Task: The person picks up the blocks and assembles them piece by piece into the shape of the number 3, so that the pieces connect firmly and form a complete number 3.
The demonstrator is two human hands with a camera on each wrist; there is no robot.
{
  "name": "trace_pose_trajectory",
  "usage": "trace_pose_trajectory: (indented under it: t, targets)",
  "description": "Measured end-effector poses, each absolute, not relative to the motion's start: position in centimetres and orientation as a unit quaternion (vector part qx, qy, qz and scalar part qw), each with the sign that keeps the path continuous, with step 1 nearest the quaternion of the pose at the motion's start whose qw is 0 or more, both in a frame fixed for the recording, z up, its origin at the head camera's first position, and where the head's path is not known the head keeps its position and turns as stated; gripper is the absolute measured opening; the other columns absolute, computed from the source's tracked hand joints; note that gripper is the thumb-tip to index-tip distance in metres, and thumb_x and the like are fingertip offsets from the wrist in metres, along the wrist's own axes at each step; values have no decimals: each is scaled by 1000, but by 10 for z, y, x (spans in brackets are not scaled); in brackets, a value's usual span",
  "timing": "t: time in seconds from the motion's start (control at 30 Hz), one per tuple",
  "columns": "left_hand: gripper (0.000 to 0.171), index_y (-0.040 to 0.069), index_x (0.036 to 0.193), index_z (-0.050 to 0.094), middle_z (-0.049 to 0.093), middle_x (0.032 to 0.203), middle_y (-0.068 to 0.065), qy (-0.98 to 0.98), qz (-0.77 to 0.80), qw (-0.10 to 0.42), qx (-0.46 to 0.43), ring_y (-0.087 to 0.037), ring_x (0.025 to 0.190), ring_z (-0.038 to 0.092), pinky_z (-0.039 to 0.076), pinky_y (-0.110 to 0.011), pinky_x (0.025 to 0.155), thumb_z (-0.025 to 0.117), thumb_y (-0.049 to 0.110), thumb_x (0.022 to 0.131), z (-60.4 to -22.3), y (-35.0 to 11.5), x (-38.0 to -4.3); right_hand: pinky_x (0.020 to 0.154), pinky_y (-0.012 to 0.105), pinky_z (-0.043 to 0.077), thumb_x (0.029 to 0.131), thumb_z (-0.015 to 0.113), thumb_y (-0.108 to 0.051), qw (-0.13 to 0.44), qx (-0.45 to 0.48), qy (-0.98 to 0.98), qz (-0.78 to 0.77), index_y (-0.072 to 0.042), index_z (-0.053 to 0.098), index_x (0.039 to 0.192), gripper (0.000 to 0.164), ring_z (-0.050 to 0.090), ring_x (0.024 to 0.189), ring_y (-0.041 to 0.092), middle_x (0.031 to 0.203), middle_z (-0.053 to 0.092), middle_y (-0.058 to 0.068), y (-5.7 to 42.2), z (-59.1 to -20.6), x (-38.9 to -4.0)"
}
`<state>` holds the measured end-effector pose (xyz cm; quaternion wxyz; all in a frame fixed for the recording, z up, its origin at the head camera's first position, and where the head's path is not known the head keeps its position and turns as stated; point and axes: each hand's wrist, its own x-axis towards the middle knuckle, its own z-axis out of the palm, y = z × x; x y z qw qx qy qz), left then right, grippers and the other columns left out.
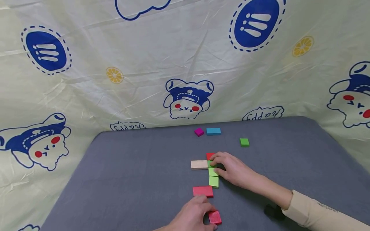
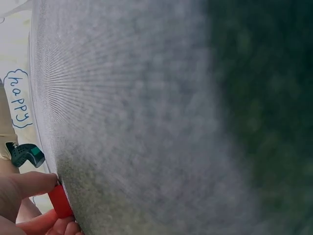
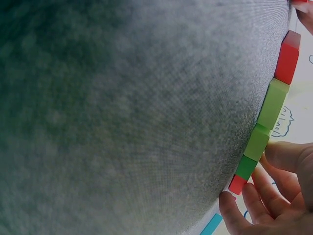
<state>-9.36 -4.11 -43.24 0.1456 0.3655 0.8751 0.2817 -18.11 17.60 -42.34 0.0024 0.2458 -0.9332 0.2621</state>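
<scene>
At the rear: pale printed cloth (image 1: 144, 96). In front: grey table (image 1: 130, 176). Right hand (image 1: 235, 170): bent in from the right, thumb at the farther of two light green blocks (image 1: 214, 181), fingertips beside dark green block (image 1: 209, 164) and far red block (image 1: 209, 155); touch or pinch, impossible to tell. Left hand (image 1: 192, 213): pinching near red block (image 1: 215, 217) between thumb and finger, at near end of the line. Between hands: long red block (image 1: 203, 191), close to nearer light green block. Adjoining dark green block on its left: wooden block (image 1: 199, 165). Well beyond right hand: blue block (image 1: 213, 131), lone green block (image 1: 244, 142), purple block (image 1: 199, 132).
</scene>
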Motion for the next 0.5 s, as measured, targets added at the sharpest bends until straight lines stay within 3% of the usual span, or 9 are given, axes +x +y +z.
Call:
trace_pose_trajectory:
  t: [0.33,0.5]
  targets:
    - [25,11,105,72,49,86,18,818,423,229,316,6,78,48,44,-16,72,81,14,81,-431,-52,-96,97,49,45,88,73,-8,-8,239,-934,267,-10,73,107,20,54,117,26,121,61,1,175,-425,-181]
    - [23,14,102,71,52,87,16,809,470,235,265,1,79,51,46,-19,72,80,13,81,-426,-59,-97,97,49,44,88,73,-8,-5,240,-933,268,-10,73,107,19,54,117,26,121,61,0,176,-424,-182]
